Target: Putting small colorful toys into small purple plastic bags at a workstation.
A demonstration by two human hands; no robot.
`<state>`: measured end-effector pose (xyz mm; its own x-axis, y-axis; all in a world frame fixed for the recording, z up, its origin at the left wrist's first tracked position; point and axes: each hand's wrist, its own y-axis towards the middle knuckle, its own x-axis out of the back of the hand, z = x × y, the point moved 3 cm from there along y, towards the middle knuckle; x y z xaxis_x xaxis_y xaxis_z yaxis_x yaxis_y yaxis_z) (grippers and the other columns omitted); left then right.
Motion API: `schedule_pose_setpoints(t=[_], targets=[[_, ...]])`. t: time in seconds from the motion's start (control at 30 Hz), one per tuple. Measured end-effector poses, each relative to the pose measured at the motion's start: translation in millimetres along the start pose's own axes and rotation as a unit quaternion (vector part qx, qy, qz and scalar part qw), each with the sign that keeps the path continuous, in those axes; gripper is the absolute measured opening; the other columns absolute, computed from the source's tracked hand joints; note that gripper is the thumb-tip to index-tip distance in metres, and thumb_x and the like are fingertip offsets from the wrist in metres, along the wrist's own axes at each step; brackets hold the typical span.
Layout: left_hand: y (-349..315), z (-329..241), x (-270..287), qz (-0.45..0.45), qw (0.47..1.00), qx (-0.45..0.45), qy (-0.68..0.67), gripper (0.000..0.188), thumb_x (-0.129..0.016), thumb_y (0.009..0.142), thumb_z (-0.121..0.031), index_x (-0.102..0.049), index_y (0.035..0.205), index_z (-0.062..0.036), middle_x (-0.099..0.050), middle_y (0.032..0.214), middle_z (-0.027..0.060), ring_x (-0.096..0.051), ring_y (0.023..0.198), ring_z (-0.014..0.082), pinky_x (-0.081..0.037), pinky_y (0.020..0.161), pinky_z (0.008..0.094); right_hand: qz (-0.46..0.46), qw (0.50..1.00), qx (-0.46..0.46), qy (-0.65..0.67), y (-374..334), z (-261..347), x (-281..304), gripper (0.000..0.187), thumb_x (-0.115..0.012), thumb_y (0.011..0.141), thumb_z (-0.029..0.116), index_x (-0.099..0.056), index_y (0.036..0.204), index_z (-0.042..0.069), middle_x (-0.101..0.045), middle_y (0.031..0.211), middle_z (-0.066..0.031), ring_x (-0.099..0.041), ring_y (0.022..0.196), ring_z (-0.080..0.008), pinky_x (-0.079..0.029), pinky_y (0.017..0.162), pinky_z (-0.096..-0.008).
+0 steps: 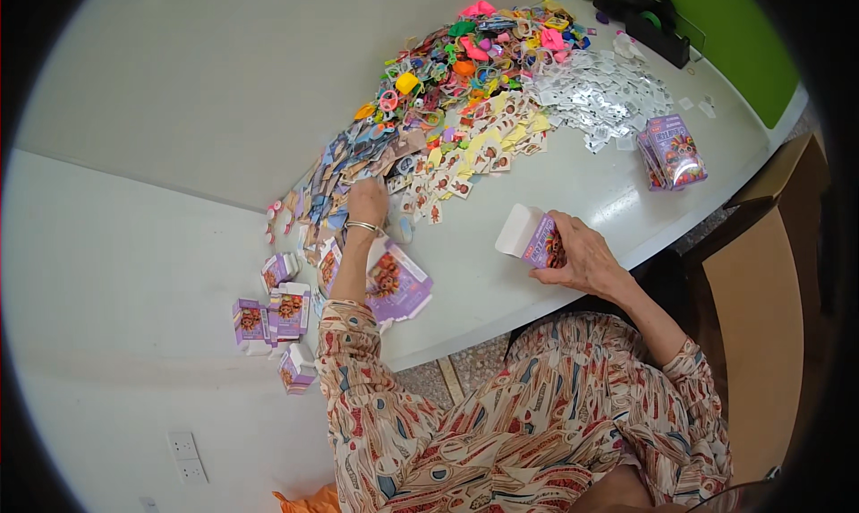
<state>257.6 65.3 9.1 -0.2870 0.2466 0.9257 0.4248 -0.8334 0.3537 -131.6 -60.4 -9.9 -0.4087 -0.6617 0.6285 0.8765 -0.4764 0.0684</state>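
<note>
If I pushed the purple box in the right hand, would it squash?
Probably: the purple box looks like thin card, so it may dent. It's likely light, since the right hand holds it alone. Its white flap sticks out, so that might bend easily.

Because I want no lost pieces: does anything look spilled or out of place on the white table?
Yes, perhaps: a few small whitish pieces lie on the table, right of the heap of shiny, silvery-white pieces. Being apart, they look strayed.

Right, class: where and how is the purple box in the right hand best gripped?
Probably grip the purple box by its opposite sides, from the person's right: its white flap sticks out leftward, and the right hand leaves it clear.
</note>
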Motion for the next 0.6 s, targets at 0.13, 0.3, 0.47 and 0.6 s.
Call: schedule_pose_setpoints(t=[0.13, 0.3, 0.47, 0.6], targets=[[22.9, 5.0, 24.4, -0.020, 0.980, 0.061, -0.189, 0.022, -0.068, 0.076, -0.017, -0.069, 0.087, 0.0017, -0.053, 0.055, 0.0073, -0.047, 0.045, 0.0141, -0.040, 0.046, 0.0313, -0.021, 1.000, 0.016, 0.007, 0.9, -1.4, -2.5, 0.081, -0.079, 0.065, 0.039, -0.040, 0.124, -0.001, -0.057, 0.101, -0.0234, -0.057, 0.094, -0.0389, -0.047, 0.083, -0.0429], [15.3, -35.4, 22.2, 0.080, 0.813, 0.208, -0.538, 0.015, -0.063, 0.084, -0.007, -0.068, 0.098, -0.0054, -0.053, 0.064, -0.0095, -0.039, 0.048, -0.0011, -0.025, 0.041, 0.0160, -0.053, 0.998, 0.021, 0.022, 0.1, -11.5, -2.5, 0.079, -0.077, 0.066, 0.045, -0.041, 0.118, -0.003, -0.057, 0.090, -0.0219, -0.058, 0.087, -0.0370, -0.047, 0.077, -0.0434], [-6.6, -57.0, 6.0, 0.116, 0.787, 0.213, -0.567, 0.014, -0.067, 0.080, -0.006, -0.069, 0.093, -0.0016, -0.059, 0.070, -0.0056, -0.053, 0.060, 0.0035, -0.042, 0.053, 0.0192, -0.035, 0.999, 0.000, 0.021, 3.6, -4.8, 4.0, 0.080, -0.077, 0.066, 0.043, -0.040, 0.120, -0.003, -0.058, 0.095, -0.0241, -0.059, 0.090, -0.0389, -0.048, 0.080, -0.0435], [-14.3, -46.6, -5.5, 0.024, 0.874, 0.111, -0.472, 0.014, -0.069, 0.082, -0.008, -0.070, 0.094, -0.0009, -0.065, 0.076, -0.0014, -0.055, 0.066, 0.0047, -0.042, 0.058, 0.0186, -0.037, 0.999, -0.022, 0.015, 5.8, -1.2, 6.8, 0.083, -0.078, 0.066, 0.042, -0.039, 0.123, -0.003, -0.058, 0.101, -0.0265, -0.059, 0.093, -0.0409, -0.048, 0.082, -0.0437]])
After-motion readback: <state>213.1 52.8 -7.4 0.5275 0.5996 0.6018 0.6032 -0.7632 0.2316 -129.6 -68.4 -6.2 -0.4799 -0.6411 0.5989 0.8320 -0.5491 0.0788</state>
